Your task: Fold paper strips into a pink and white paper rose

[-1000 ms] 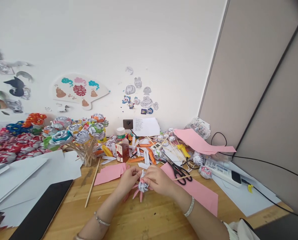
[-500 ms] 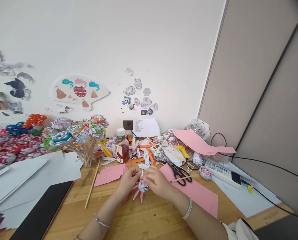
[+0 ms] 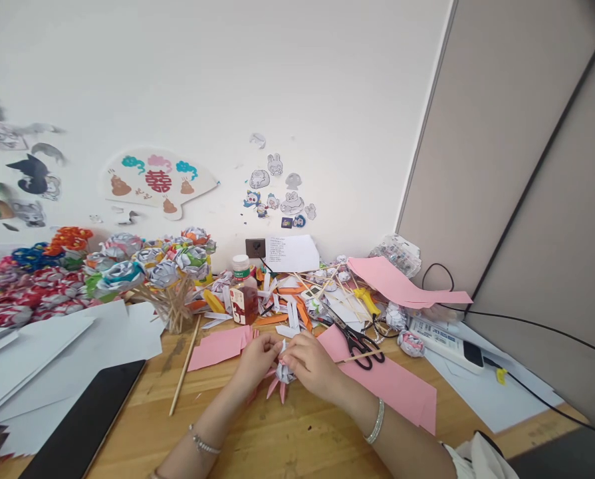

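Observation:
Between my hands is a white and pink paper flower (image 3: 284, 374), just above the wooden table. My left hand (image 3: 260, 358) pinches a paper piece at the flower's upper left side. From the right, my right hand (image 3: 310, 359) has its fingers closed round the flower's upper part. A thin wooden stick (image 3: 359, 357) reaches out to the right from behind my right hand. Folded pink paper strips (image 3: 277, 390) lie under and left of the flower. Pink paper pieces (image 3: 220, 348) rest beyond my left hand.
Black-handled scissors (image 3: 361, 346) lie on pink sheets (image 3: 401, 392) at the right. A bottle (image 3: 244, 293) stands behind my hands, amid paper scraps. To the left are a black tablet-like slab (image 3: 85, 422), a wooden stick (image 3: 185, 366) and a container of paper flowers (image 3: 177, 313).
My right fingers have shifted slightly over the top of the flower, covering more of it. My left hand stays nearly still.

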The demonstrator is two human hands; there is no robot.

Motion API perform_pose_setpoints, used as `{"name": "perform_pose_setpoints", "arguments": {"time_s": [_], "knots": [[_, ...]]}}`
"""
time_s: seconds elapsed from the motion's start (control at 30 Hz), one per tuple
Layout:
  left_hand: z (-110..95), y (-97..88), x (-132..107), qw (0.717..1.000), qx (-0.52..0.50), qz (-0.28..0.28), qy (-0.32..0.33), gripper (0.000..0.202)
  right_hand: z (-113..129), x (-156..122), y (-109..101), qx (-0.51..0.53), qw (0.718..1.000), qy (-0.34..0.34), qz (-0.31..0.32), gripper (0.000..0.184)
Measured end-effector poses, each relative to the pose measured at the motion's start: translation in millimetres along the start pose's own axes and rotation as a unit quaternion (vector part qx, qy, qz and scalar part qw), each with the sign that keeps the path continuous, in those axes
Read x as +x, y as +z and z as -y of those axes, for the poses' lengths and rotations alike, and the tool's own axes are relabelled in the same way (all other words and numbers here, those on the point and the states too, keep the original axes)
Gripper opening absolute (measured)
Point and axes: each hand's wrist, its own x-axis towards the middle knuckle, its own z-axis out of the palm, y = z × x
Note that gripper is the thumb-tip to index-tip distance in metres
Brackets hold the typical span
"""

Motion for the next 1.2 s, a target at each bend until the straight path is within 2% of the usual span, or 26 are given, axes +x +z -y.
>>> {"name": "perform_pose_setpoints", "arguments": {"time_s": [0.2,0.27,0.33,0.43,0.57,0.67,0.8,1.03,1.2], "knots": [[-0.8,-0.5,-0.8,0.999,-0.002,-0.027,0.017,0.031,0.8,-0.1,-0.4,-0.037,0.999,-0.025,0.009,0.035],[-4.0,-2.3,-0.6,0.999,-0.010,-0.039,0.030,0.032,2.3,1.3,-5.2,-0.007,1.000,-0.020,0.005,0.030],[-8.7,-4.1,-0.8,0.997,-0.026,-0.050,0.046,0.034,2.6,3.5,-11.7,0.048,0.998,0.017,-0.035,0.024],[-15.1,-3.9,-2.6,0.995,-0.051,-0.052,0.062,0.037,-3.3,7.2,-17.9,0.150,0.967,0.138,-0.156,0.025],[-18.3,1.6,-7.2,0.991,-0.116,-0.011,0.060,0.040,-19.1,10.2,-12.1,0.318,0.911,0.227,-0.132,0.026],[-19.5,4.2,-10.0,0.987,-0.149,0.018,0.054,0.040,-25.0,10.7,-6.2,0.342,0.895,0.248,-0.143,0.026],[-22.8,3.7,-12.1,0.988,-0.140,0.027,0.055,0.036,-17.6,11.1,-7.7,0.313,0.910,0.226,-0.150,0.017],[-28.0,5.8,-14.9,0.994,-0.004,-0.004,0.106,0.029,0.9,11.2,-14.3,0.246,0.936,0.203,-0.147,0.006],[-31.7,8.2,-20.9,0.992,0.004,-0.046,0.116,0.024,2.0,8.7,-17.2,0.175,0.954,0.162,-0.181,0.006]]}}
